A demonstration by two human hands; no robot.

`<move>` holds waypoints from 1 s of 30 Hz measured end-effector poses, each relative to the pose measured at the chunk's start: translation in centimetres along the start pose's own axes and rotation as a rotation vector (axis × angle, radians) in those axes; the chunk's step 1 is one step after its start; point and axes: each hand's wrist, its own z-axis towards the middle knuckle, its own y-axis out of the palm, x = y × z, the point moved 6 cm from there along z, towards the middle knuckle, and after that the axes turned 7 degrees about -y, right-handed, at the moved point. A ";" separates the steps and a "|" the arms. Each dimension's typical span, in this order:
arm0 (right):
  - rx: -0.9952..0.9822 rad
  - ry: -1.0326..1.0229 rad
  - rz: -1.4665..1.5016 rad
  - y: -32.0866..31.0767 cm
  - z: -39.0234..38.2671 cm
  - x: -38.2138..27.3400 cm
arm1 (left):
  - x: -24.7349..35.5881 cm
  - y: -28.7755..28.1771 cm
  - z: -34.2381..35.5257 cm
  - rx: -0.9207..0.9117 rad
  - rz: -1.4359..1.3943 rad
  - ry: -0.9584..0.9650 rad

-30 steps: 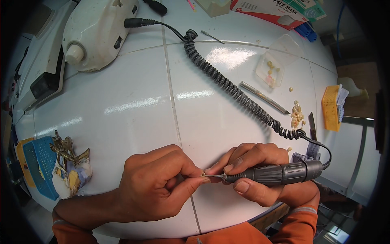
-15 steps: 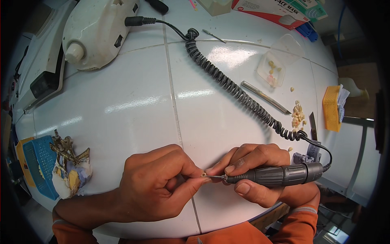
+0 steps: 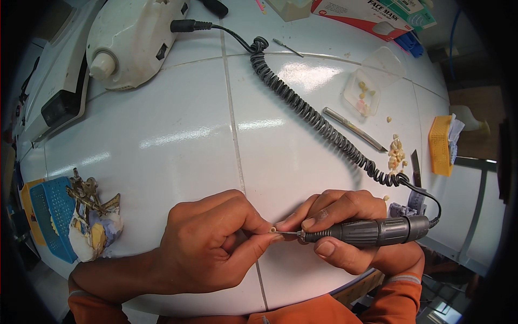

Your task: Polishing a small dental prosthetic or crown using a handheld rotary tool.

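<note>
Between the thumb and forefinger of my left hand [image 3: 213, 237] is a tiny cream-coloured artificial tooth [image 3: 273, 230], mostly hidden by the fingertips. My right hand [image 3: 342, 224] is closed around a black rotary handpiece [image 3: 377, 232], held level with its cable end to the right. Its thin metal bur [image 3: 288, 233] points left, and the tip meets the tooth. The fingertips of both hands come close together around the bur. From the handpiece's back end, a black coiled cord [image 3: 318, 120] runs up across the table to a white control unit [image 3: 132, 40].
Loose artificial teeth [image 3: 396, 154] lie in a pile at right, beside a craft knife [image 3: 354, 129]. A clear box [image 3: 360, 93] holds several more. At left, a metal articulator [image 3: 89, 197] with plaster stands by a blue basket [image 3: 51, 221]. A yellow basket [image 3: 441, 146] sits far right.
Both hands hold nearly the same pose, with the bur still at the tooth. The whole view has shifted very slightly.
</note>
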 end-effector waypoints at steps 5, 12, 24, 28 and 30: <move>0.014 0.002 0.009 0.0 0.1 0.0 | 0.0 0.1 0.1 0.006 -0.006 0.008; 0.021 -0.012 0.008 0.0 0.1 0.1 | 0.0 0.0 0.1 0.009 -0.004 0.002; 0.046 0.001 0.005 0.0 -0.1 0.0 | 0.1 0.1 0.1 -0.016 -0.002 -0.013; 0.031 -0.019 0.023 -0.1 0.0 0.3 | -0.2 0.1 0.2 -0.025 -0.003 -0.020; 0.022 -0.027 -0.001 0.0 0.0 0.1 | 0.0 0.1 0.1 -0.016 0.002 -0.005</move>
